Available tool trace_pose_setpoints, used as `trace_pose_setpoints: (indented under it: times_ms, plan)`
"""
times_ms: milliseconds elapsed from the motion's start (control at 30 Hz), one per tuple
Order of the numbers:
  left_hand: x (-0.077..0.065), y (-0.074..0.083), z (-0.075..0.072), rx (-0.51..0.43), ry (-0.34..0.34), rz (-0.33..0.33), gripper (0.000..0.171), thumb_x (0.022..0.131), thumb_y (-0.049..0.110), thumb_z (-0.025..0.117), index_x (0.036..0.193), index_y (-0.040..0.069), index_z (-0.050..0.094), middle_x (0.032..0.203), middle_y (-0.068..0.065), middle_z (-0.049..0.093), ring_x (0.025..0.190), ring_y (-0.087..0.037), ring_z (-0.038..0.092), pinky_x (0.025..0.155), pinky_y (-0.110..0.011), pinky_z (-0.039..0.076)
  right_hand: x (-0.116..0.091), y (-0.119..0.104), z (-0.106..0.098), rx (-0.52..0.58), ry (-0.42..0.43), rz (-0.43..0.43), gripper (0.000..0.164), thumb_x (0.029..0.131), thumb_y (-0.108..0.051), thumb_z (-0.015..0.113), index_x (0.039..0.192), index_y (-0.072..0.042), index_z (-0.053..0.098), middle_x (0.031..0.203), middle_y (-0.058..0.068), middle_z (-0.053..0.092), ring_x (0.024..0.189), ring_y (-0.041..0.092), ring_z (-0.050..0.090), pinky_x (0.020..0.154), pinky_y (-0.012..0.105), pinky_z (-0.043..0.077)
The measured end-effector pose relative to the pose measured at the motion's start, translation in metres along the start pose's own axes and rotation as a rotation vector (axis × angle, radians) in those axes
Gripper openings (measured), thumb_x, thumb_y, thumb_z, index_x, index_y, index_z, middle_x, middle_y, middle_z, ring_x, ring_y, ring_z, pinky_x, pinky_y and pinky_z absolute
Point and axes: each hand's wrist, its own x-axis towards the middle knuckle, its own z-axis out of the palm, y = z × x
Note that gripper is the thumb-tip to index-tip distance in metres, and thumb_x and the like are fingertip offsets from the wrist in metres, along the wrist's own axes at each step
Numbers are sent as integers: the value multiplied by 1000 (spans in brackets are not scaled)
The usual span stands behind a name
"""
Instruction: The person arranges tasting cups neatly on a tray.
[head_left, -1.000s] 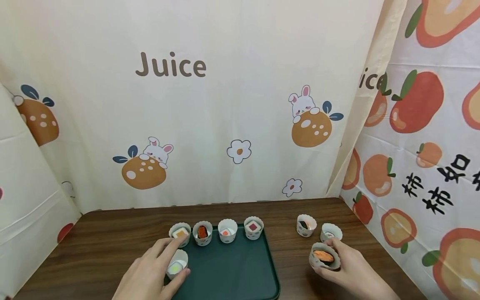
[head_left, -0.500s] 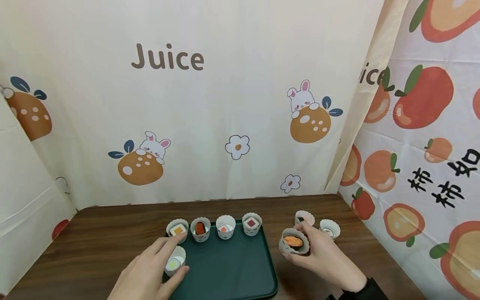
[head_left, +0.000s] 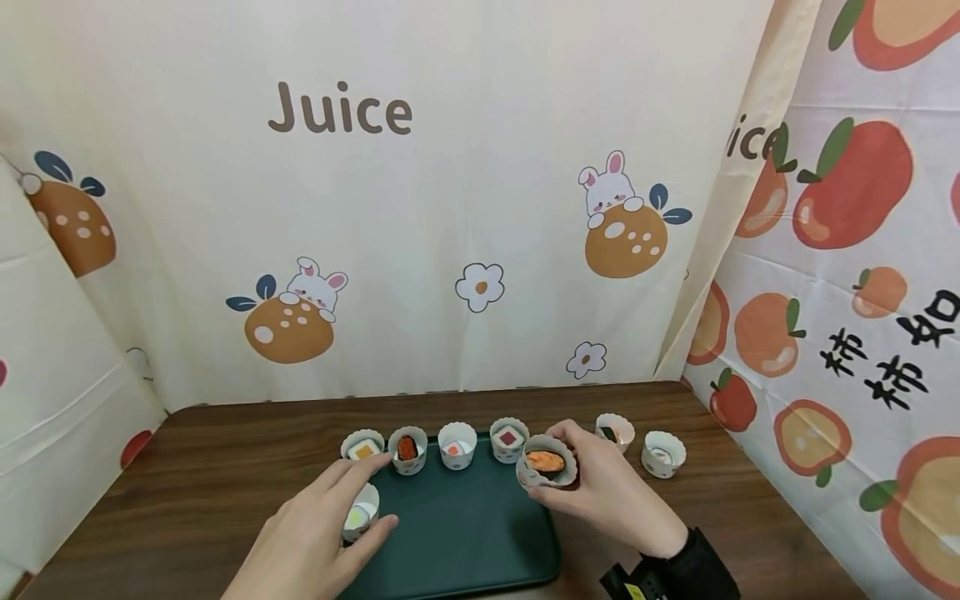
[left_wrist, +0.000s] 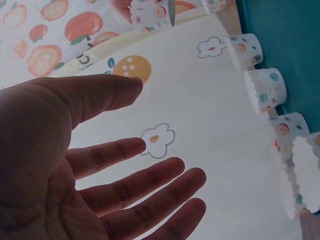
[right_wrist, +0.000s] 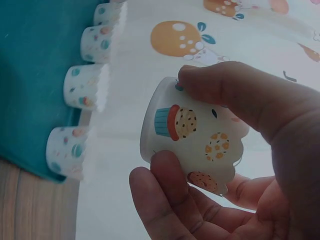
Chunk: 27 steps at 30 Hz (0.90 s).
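Observation:
My right hand [head_left: 611, 492] grips a scalloped paper cup [right_wrist: 200, 132] with cupcake prints, thumb on one side and fingers on the other. A sushi piece with an orange topping [head_left: 545, 461] sits inside. This cup is above the right edge of the dark green tray [head_left: 465, 542]. My left hand [head_left: 315, 525] has its fingers spread and holds nothing, as the left wrist view shows. It hovers beside a cup with a green-centred piece [head_left: 358, 517] at the tray's left side, partly covering it.
Along the tray's back stand cups with a yellow-centred piece [head_left: 363, 448], a red-topped piece [head_left: 407, 450], a small orange-and-white piece [head_left: 456, 448] and a dark-red-centred piece [head_left: 508, 438]. Two more cups, a nearer one [head_left: 663, 457] and one partly behind my hand [head_left: 617, 428], stand on the wooden table [head_left: 735, 508].
My right hand has carried its cup leftward from beside the two right-hand cups to the tray's right edge. My left hand has shifted only slightly.

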Motion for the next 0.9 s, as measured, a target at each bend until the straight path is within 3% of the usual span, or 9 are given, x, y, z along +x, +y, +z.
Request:
trace_pose_setpoints:
  times_ms: [167, 467, 733, 900]
  plan:
    - [3, 9, -1, -23, 8, 18, 66, 86, 46, 90, 145, 34, 63, 140, 2, 68, 104, -16, 73, 82, -47, 65, 4, -8, 5, 29, -13, -11, 49, 94, -43, 84, 127, -18, 59, 115, -7, 71, 103, 4, 69, 89, 26, 58]
    - [8, 23, -2, -29, 34, 68, 64, 87, 45, 89, 144, 30, 64, 137, 4, 70, 114, -19, 72, 91, -50, 64, 9, -17, 10, 53, -37, -8, 49, 93, -42, 84, 128, -19, 58, 120, -5, 70, 106, 5, 68, 90, 27, 58]
    - [14, 36, -1, -66, 45, 73, 63, 86, 43, 90, 143, 35, 64, 131, 6, 72, 99, -7, 69, 87, -43, 64, 10, -20, 14, 69, -46, -22, 49, 92, -38, 86, 128, -18, 59, 118, -6, 70, 105, 5, 67, 93, 29, 59]
    - [18, 45, 1, -120, 43, 83, 62, 85, 41, 91, 141, 34, 66, 131, 8, 73, 103, -8, 71, 91, -46, 64, 9, -22, 15, 84, -53, -20, 50, 93, -39, 85, 130, -19, 59, 120, -7, 70, 108, 6, 67, 96, 29, 59]
